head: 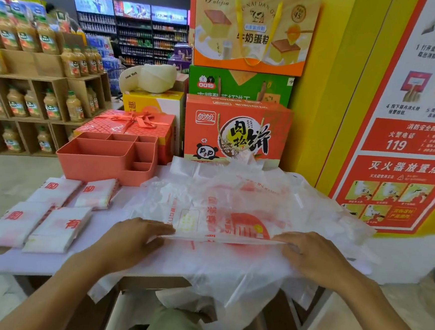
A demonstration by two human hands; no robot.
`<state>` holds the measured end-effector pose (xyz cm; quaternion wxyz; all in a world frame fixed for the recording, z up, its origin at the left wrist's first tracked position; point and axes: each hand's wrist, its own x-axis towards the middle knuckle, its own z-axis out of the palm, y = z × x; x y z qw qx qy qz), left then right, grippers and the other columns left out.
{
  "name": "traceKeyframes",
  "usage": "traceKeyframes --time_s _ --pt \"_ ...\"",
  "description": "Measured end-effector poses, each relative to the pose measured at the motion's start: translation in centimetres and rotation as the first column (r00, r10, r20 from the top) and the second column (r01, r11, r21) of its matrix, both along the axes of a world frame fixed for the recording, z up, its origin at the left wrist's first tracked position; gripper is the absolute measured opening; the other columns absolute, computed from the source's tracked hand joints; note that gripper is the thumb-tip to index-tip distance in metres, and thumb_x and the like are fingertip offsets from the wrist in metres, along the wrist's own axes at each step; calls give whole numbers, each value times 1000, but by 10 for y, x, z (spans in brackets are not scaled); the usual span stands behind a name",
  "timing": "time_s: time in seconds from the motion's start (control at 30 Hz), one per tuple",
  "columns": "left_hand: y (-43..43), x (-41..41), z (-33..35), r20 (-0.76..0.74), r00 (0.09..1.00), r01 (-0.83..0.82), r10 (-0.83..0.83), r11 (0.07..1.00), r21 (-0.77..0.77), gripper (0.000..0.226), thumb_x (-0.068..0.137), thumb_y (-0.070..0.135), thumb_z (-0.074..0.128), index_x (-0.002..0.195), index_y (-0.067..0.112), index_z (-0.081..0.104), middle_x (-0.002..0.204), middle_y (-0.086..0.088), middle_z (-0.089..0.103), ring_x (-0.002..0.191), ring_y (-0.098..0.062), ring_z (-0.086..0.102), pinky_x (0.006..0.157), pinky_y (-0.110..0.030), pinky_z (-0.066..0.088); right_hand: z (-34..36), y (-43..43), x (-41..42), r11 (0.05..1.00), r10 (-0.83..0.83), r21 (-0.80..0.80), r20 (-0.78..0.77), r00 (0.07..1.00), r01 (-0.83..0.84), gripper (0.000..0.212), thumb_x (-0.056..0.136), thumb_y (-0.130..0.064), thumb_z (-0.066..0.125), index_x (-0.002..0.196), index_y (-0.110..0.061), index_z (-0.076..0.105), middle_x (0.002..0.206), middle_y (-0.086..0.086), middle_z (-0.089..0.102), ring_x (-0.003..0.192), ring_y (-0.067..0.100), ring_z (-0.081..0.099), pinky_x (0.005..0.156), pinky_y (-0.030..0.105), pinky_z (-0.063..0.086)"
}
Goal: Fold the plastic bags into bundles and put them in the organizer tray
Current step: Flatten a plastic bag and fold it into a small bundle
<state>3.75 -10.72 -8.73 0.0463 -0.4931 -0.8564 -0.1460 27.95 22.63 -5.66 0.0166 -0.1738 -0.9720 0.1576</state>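
Head view: four bundles (59, 230) sit left of left hand (132, 239), none seen in tray (102, 165) beyond. Hands apart on a bag (233, 218) fold, left flat, right hand (315, 258) grip unclear.

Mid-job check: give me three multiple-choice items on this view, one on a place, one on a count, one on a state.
1. The organizer tray stands: A) behind the folded bundles; B) on the floor; C) on a shelf.
2. Folded bundles on the table: A) two; B) four; C) six.
3. The bag being worked is: A) knotted; B) in the tray; C) spread out, partly folded.
Answers: 1 A, it sits at the table's far left, behind them. 2 B, four lie in two pairs. 3 C, the left hand and right hand rest at its fold.
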Motion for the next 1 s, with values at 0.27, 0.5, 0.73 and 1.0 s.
traceKeyframes --time_s 0.27,0.5,0.73,1.0 --pt "3 -24 28 473 881 -71 15 992 102 13 94 33 67 103 38 74 96 39 68 94 9 68 87 -16 56 17 26 -19 978 -46 -204 -11 999 43 26 101 -34 51 117 -34 72 119 -16 70 109 13 66 100 41 53" --pt "19 -33 16 652 747 -476 128 788 391 15 87 21 79 101 24 74 98 9 73 89 -12 72 78 -29 58 7 35 -50 954 -175 216 -154 973 206 40 97 -53 58 133 -36 60 132 -6 67 112 20 64 101 39 50" --pt "40 -28 -10 -74 903 -398 422 890 224 39 86 17 76 124 23 68 137 -8 54 128 -33 48 102 -49 45 -27 11 -61 900 -145 373 -233 961 226 42 104 -44 40 141 -30 52 152 -2 46 144 22 34 124 49 18" --pt "92 2 -18 38 992 -110 116 984 -143 80 89 73 -7 158 42 19 170 11 7 157 -17 3 126 -42 4 -35 -41 -97 976 56 213 -50 997 -44 51 108 -50 24 156 -34 31 167 -7 21 153 16 16 126 38 5"
